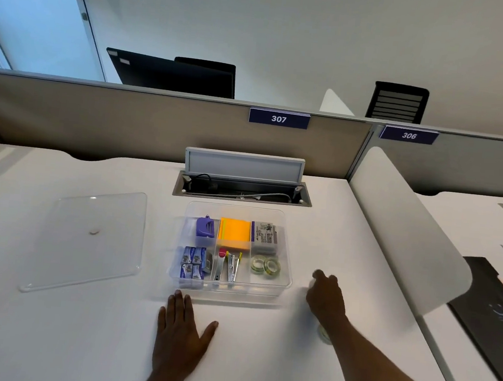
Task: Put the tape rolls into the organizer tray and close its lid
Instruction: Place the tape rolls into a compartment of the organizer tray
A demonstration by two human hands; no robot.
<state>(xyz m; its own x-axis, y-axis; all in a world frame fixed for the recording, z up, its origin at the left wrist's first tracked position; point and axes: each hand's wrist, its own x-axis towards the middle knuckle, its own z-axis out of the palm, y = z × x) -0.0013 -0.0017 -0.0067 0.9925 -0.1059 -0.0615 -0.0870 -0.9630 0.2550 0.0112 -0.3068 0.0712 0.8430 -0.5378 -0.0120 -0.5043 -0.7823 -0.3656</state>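
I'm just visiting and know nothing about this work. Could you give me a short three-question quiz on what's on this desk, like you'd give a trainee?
1. True or false: the clear lid is already on the organizer tray.
2. How many tape rolls lie in the tray's front right compartment?
3. Which hand rests flat on the desk just in front of the tray? A) the left hand B) the right hand

Key
1. False: it lies on the desk, left of the tray.
2. Two, side by side.
3. A. The right hand reaches beside the tray's right wall; another tape roll peeks out by its wrist.
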